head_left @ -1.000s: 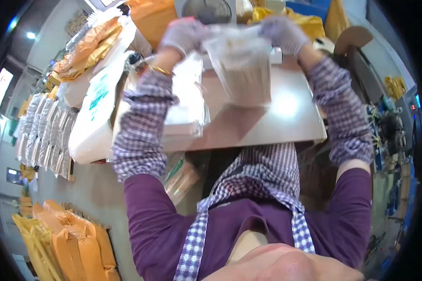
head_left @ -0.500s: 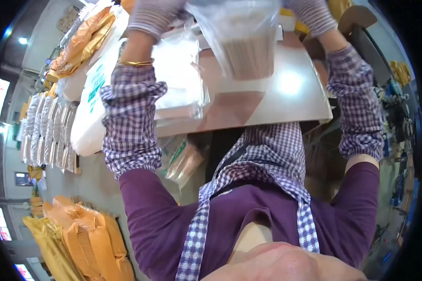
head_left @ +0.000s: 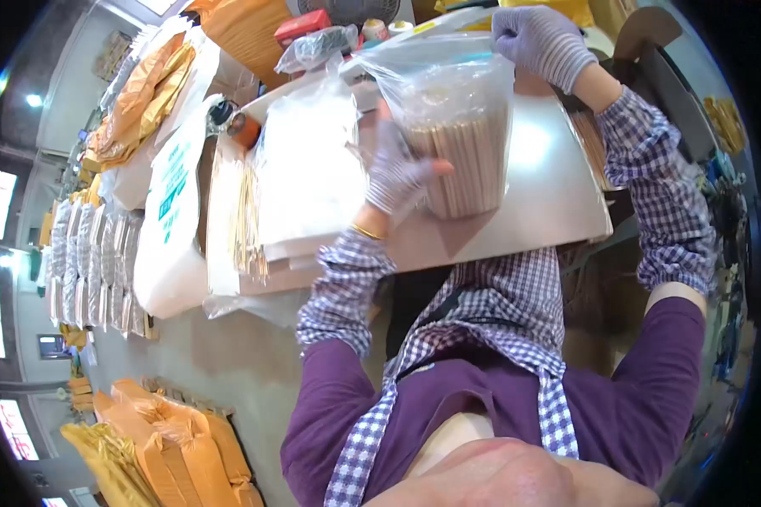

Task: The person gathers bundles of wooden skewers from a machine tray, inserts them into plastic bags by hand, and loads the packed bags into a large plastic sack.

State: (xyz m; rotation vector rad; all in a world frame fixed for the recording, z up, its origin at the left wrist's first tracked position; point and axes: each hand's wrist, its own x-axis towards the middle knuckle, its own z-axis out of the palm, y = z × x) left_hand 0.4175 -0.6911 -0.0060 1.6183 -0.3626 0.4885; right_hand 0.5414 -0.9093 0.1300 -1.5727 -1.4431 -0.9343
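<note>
Works at a wide, pale, glossy counter (head_left: 558, 203). Wears a purple top (head_left: 457, 376) and a checked apron (head_left: 507, 291). Has orange parcels (head_left: 165, 435) together on the floor at lower left and, beside the counter's left end, a white sack (head_left: 171, 262) with green print. Has a stack of white bags (head_left: 313, 160) on the counter's left half. Holds a clear plastic bag (head_left: 461, 80), slightly tilted, over the middle of the counter, right of that stack; cannot tell of contact between base and surface. Has in the bag's lower part a dense bundle of wooden sticks (head_left: 465, 173). Grips the bag's upper right corner with the gloved right hand (head_left: 539, 42), fingers curled in tight. Lays the gloved left hand (head_left: 397, 177) along the bag's left side, fingers extended, thumb across the front, not clenched. Has loose thin sticks (head_left: 247, 215) near the counter's left edge, a red box (head_left: 303, 28) toward the far side, and a gold bracelet (head_left: 366, 231) on the left wrist.
</note>
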